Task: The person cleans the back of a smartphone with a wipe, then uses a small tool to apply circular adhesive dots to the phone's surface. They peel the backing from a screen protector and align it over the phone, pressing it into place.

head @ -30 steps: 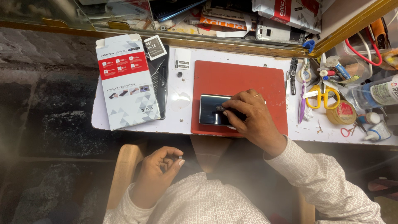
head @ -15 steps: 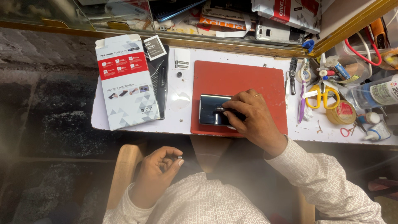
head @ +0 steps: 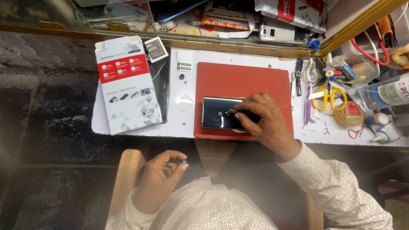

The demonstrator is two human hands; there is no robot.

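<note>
Staying pressed on phone [head: 219, 113]: right hand [head: 264, 121].

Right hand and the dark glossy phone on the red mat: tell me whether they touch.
Touching. The head view shows the right hand lying over the right end of the dark glossy phone, fingertips pressed on its surface, with no gap visible between them.

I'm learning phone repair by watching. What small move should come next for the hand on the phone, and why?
Probably a slow wipe of the right hand toward the phone's left end. Its fingertips already press something small and dark, too small to identify, against the glossy face lying flat on the red mat, and most of that face lies uncovered to their left. The left hand is off the table, pinching a tiny bit.
</note>
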